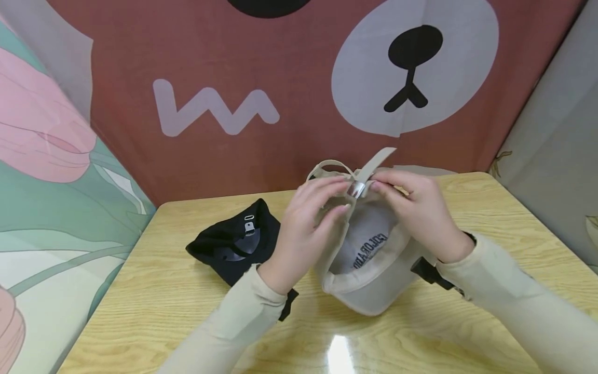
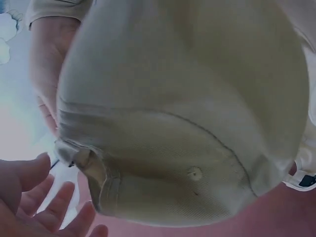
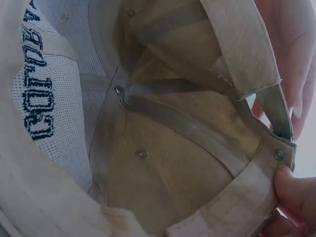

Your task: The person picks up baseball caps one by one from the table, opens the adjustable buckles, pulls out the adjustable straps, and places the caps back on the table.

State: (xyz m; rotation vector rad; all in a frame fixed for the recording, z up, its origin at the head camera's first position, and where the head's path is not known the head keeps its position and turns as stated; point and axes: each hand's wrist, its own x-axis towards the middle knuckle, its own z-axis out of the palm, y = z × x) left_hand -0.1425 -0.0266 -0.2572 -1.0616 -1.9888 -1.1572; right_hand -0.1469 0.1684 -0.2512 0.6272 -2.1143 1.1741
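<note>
A beige cap [image 1: 374,280] is held above the table with its inside toward me, dark lettering [image 1: 370,250] showing on the front panel's lining. At its back, a metal buckle [image 1: 356,188] sits on the strap [image 1: 380,160], whose loose end points up. My right hand [image 1: 416,210] pinches the back band beside the buckle; in the right wrist view its thumb [image 3: 292,190] presses near a small metal stud [image 3: 279,154]. My left hand [image 1: 310,223] is at the buckle's other side, its fingers [image 2: 52,210] spread and relaxed by the cap's back opening.
A black cap [image 1: 238,241] lies upside down on the wooden table [image 1: 168,301], left of my left hand. Behind the table hangs a brown cloth [image 1: 299,150] with a cartoon bear. Another beige strap loop [image 1: 329,162] shows behind the hands.
</note>
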